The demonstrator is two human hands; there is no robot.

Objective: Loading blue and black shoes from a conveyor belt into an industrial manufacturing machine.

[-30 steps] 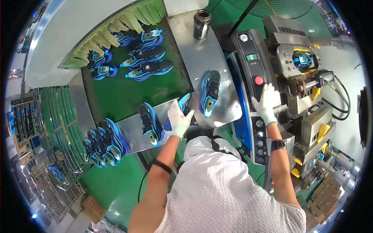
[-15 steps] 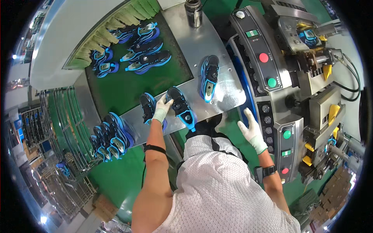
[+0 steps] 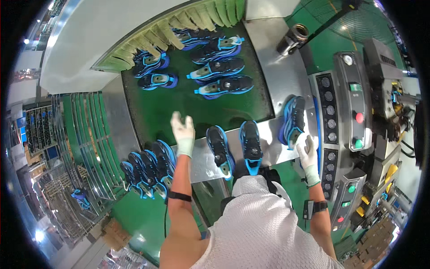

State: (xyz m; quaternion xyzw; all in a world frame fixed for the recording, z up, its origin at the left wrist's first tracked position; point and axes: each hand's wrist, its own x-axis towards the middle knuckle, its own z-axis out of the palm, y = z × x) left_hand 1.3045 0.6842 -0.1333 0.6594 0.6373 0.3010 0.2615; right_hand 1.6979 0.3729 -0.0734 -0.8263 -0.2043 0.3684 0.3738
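My left hand (image 3: 182, 132), in a whitish glove, is raised over the near edge of the green belt (image 3: 179, 114) with its fingers apart and nothing in them. My right hand (image 3: 307, 157), gloved too, is open beside the heel of a black shoe with blue trim (image 3: 294, 119) at the right end of the metal ledge (image 3: 277, 145); whether it touches the heel I cannot tell. Between my hands two similar shoes stand on the ledge, a left one (image 3: 219, 150) and a right one (image 3: 251, 145), toes pointing away from me.
Several more shoes (image 3: 150, 170) stand in a row at the ledge's left end. Others lie on the belt before a fringed curtain (image 3: 170, 31). A metal flask (image 3: 292, 40) stands at the back. Machines with button panels (image 3: 354, 103) line the right; a metal rack (image 3: 85, 139) is at left.
My left hand has let go of the shoe at the ledge and moved away from it toward the belt. My right hand has come to the heel of the rightmost shoe. The view has shifted.
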